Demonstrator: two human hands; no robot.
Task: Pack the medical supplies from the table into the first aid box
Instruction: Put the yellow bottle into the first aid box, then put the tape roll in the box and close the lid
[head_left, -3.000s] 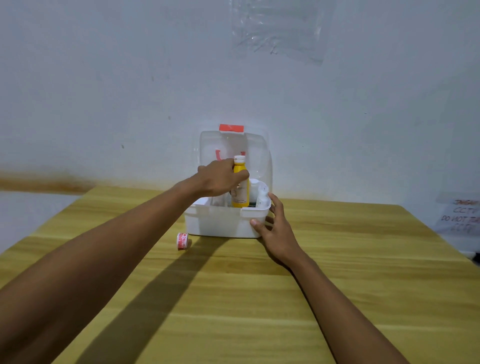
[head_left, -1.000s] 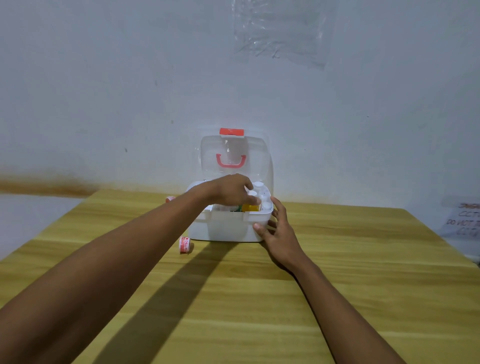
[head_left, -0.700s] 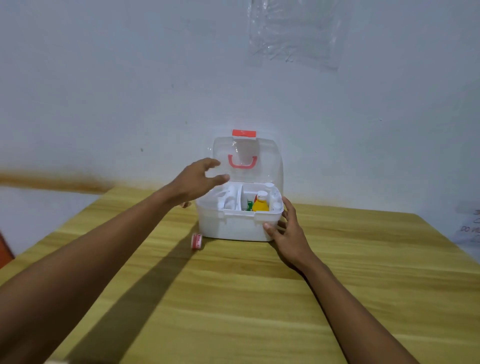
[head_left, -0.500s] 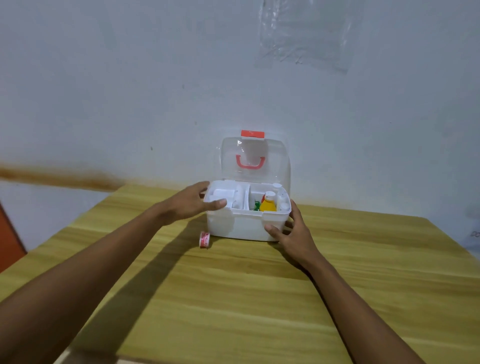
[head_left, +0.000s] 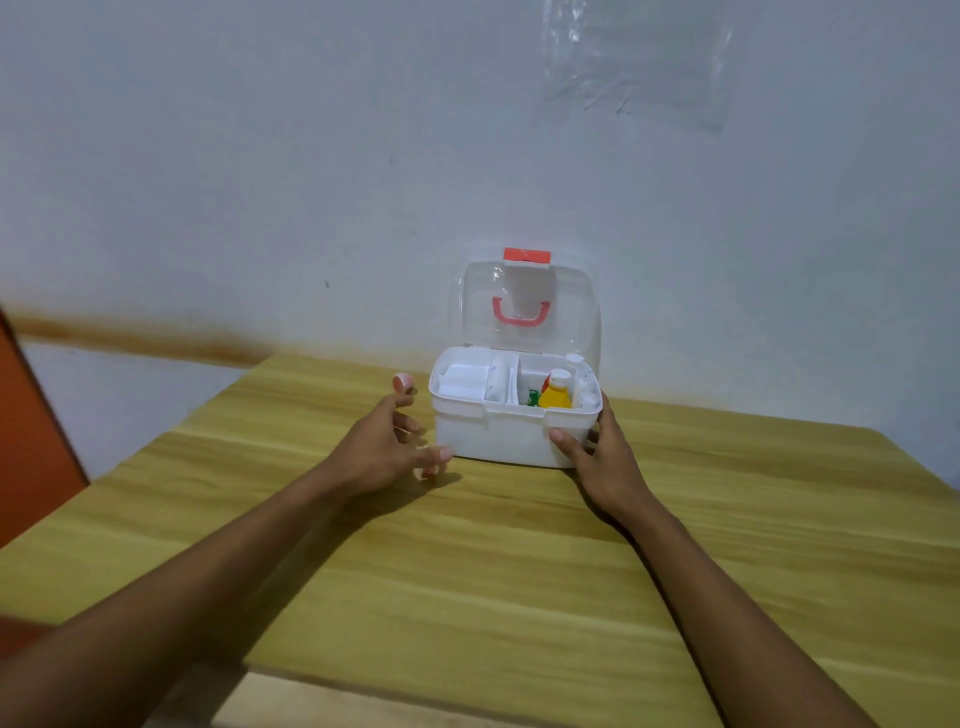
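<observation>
First aid box: we see the first aid box (head_left: 511, 434) standing on the table (head_left: 519, 582) near the far edge, close to the wall.
Lid: the clear lid (head_left: 566, 312) stands upright at the back, with a red latch (head_left: 526, 257) on top and a pink handle (head_left: 521, 314) showing through it.
Contents, right compartment: we identify a yellow bottle (head_left: 556, 399) upright, a green item (head_left: 533, 397) just beside it, and white bottles (head_left: 574, 361) along the right wall.
Contents, left compartment: a white insert (head_left: 462, 382) lies here; we cannot tell what it holds.
Right hand: the right hand (head_left: 602, 460) grips the box's front right corner, thumb on the front face, fingers wrapped round the right side.
Left hand: the left hand (head_left: 382, 447) hovers just left of the box, fingers loosely spread, holding nothing.
Loose supplies: a small pink-and-white item (head_left: 427, 472) lies on the table by the box's front left corner, mostly hidden by the left fingers. A small pink-capped item (head_left: 402, 383) sits on the table to the left of the box, just past the left fingertips.
Surroundings: a plastic sheet (head_left: 634, 62) hangs on the wall.
</observation>
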